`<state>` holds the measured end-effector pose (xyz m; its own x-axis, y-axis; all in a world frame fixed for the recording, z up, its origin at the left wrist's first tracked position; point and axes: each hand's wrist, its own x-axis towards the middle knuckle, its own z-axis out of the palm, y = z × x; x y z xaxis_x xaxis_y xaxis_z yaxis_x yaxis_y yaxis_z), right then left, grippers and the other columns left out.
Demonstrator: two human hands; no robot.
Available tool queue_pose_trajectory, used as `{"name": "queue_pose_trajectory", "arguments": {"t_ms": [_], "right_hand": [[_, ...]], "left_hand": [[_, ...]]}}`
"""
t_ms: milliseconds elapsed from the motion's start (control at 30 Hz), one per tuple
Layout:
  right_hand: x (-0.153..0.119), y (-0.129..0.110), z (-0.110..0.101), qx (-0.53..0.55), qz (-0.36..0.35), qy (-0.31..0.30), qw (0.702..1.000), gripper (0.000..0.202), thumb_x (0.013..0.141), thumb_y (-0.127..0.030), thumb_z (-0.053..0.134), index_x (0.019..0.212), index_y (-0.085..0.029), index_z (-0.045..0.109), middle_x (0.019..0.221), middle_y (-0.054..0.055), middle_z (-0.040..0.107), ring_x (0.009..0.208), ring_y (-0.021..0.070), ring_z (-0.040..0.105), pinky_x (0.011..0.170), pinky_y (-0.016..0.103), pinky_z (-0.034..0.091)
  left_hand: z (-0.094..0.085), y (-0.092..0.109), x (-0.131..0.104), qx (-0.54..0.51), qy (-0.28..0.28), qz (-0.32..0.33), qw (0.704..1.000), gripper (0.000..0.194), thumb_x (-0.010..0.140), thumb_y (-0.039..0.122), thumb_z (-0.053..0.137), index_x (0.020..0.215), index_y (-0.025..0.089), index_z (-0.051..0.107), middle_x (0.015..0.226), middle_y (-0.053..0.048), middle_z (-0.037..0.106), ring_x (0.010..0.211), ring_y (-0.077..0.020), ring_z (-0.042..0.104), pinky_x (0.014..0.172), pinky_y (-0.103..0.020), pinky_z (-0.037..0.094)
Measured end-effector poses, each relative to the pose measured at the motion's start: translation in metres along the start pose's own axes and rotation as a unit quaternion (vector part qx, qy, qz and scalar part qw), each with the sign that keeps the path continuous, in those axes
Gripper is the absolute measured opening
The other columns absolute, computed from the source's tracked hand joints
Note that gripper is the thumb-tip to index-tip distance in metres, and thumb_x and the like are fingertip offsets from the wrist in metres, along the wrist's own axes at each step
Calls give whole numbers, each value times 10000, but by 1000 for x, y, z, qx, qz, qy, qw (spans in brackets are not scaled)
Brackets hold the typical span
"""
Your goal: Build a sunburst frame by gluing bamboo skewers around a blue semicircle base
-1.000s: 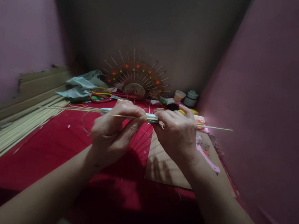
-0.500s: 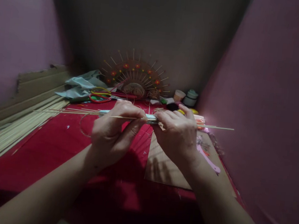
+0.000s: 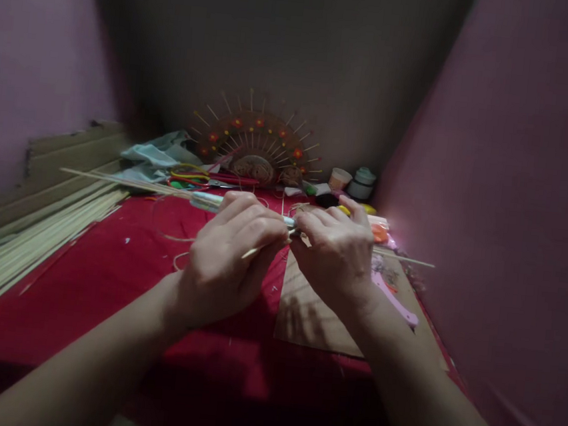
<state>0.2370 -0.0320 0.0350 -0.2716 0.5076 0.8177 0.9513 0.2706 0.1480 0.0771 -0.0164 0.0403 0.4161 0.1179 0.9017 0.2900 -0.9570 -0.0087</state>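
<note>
My left hand (image 3: pixel 240 255) is closed, thumb and fingers pinching a thin wooden stick (image 3: pixel 250 253) whose near end pokes out toward me. Against its fingertips my right hand (image 3: pixel 335 255) is closed on a small bundle of similar sticks (image 3: pixel 405 257), which runs crosswise behind both hands. The bundle's far left ends (image 3: pixel 131 182) stick out past a pale blue-white strip (image 3: pixel 206 201) that lies along the sticks. How the pieces join between the fingers is hidden. A thin loop of twine (image 3: pixel 177 261) hangs beside my left hand.
Loose sticks (image 3: pixel 34 242) lie at the left beside folded cardboard (image 3: pixel 73 159). Scissors (image 3: pixel 201 179), a blue cloth (image 3: pixel 154 153), a decorated half-round fan shape (image 3: pixel 259 133) and small tubs (image 3: pixel 362 182) stand behind. A brown board (image 3: pixel 315 310) and pink tool (image 3: pixel 396 303) are at right.
My left hand has turned and come closer to my right hand. The stick in it now points toward me, and the bundle has tilted, left ends higher and right end lower.
</note>
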Motion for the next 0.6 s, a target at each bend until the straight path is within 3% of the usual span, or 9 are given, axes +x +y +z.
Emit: {"name": "queue_pose_trajectory", "arguments": {"t_ms": [200,267,333,400,500,600], "right_hand": [[-1,0,0,10,6,3,1000,186,831,-181,542,683,-194,654,689,-12,710,662,157,627,943,373,329],[-1,-1,-1,15,12,-2,1000,182,829,-195,552,672,-193,645,675,-11,704,658,153,628,945,370,327],[0,-1,-1,20,16,-9,1000,168,824,-202,563,673,-196,639,665,-13,698,658,152,627,947,369,325],[0,-2,-2,23,19,-14,999,148,808,-196,579,671,-198,635,653,-16,692,653,153,625,940,366,331],[1,-1,-2,22,25,-16,999,121,778,-191,602,662,-197,633,657,-12,694,657,163,624,922,363,344],[1,-1,-2,20,21,-27,999,132,790,-198,588,665,-196,628,657,-12,689,660,160,621,933,364,334]], "left_hand": [[3,-1,-3,20,-11,47,999,157,824,53,525,880,200,528,817,-48,652,758,-191,574,756,-421,484],[3,-5,-5,-24,6,11,1000,163,812,50,556,887,195,558,824,-37,654,787,-188,594,761,-407,504],[0,-10,-6,-100,62,-89,989,146,815,71,591,882,200,599,811,-23,656,799,-180,621,729,-367,524],[-4,-12,-4,-167,166,-179,955,116,829,101,604,845,211,638,776,-9,657,776,-167,639,680,-334,536],[-10,-12,-3,-192,268,-198,923,126,827,115,619,804,228,668,743,5,658,742,-158,642,668,-339,545],[-10,-9,-6,-162,202,-173,950,123,819,120,637,849,237,660,803,-7,669,793,-175,646,736,-383,549]]}}
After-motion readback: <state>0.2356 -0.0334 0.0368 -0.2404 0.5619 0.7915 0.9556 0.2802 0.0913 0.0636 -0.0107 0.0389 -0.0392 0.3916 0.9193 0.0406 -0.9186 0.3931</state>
